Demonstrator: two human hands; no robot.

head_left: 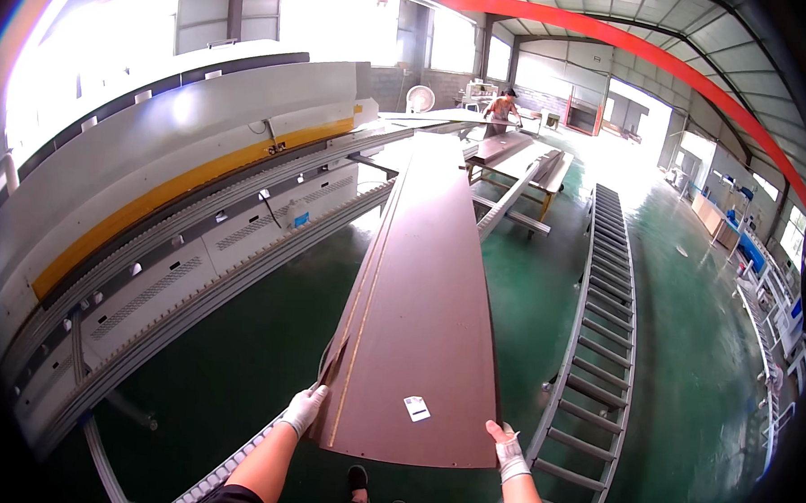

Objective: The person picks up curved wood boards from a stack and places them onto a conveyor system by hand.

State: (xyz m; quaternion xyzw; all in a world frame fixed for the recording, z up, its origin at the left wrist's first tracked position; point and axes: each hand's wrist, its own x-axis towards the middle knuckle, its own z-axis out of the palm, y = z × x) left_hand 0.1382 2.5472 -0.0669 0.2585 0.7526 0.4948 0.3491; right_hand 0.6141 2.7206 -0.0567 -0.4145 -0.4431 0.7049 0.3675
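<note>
Right now the long brown panel (422, 324) reaches away from the wearer's two hands, out above the green floor (536, 284), between the pale machine with a yellow band (175, 125) on the left and the roller conveyor (604, 350) on the right. The left hand (303, 407), in a white glove, is pinching the near left corner; the right hand (508, 451) meets the right edge near its corner, but most of its fingers are hidden, so I can't tell how firmly they close. Where's the danger? Length, I'd say: both hands sit at the near end, and what bears the far end is lost in glare, so a slipping grip could drop this end toward the shoes (357, 477) below. A sideways swing might clip the conveyor's rail and chip an edge. And watch that narrow strip (360, 295) along the left side: if it's loose, it could slide away under an uneven pull. What a slab, too: flat, smooth, reddish brown, tapering off into the view, tan lines running lengthwise at the left, one small white label (417, 409) sitting askew near the close end, the far end washed pale by light
</note>
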